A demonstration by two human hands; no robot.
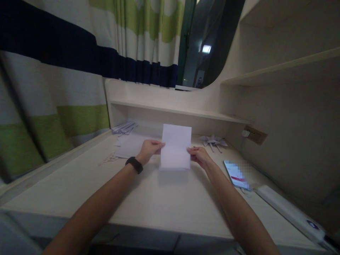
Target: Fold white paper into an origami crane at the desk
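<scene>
A white sheet of paper (175,147) is held up above the desk, tilted toward me, with what looks like a fold along its lower edge. My left hand (149,150) pinches its left edge between thumb and fingers; a black band circles that wrist. On the opposite edge, my right hand (199,155) grips the paper in the same way. The fingers behind the sheet are partly hidden. Beyond my left hand lie more white sheets (130,144) on the desk.
A bundle of folded paper strips (124,128) lies at the back left. Folded paper pinwheels (213,140) sit at the back right. Nearer are a lit phone (235,173) and a long white device (289,209). A low shelf (170,109) spans the desk's back.
</scene>
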